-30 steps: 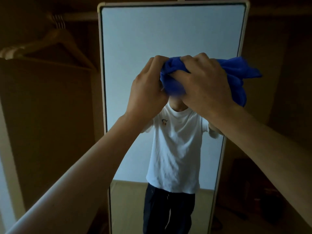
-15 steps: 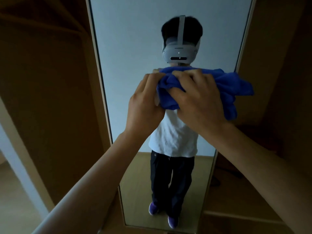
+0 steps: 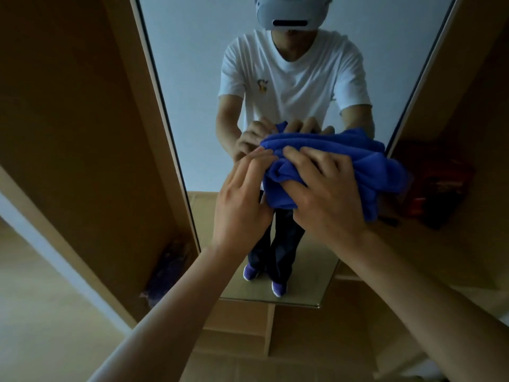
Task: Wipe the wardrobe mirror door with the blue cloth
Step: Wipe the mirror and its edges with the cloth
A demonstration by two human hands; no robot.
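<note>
Blue cloth (image 3: 330, 166) bunched against mirror door (image 3: 198, 86), now at mid-height, lower than a second ago. Right hand (image 3: 322, 194) clenched on cloth; left hand (image 3: 242, 199) half-open, fingertips pinching cloth's left edge. Downward pass under way; lower glass judged unwiped.

Brown wardrobe panel (image 3: 82, 133), purple bundle (image 3: 168, 271) at its foot, dark red items (image 3: 438, 188) on right.

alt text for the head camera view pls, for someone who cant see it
Two bare hands, left hand and right hand, press a bunched blue cloth against a tall wardrobe mirror door. The mirror reflects the person standing in a white t-shirt and dark trousers. Brown wardrobe panels flank the mirror.
</note>
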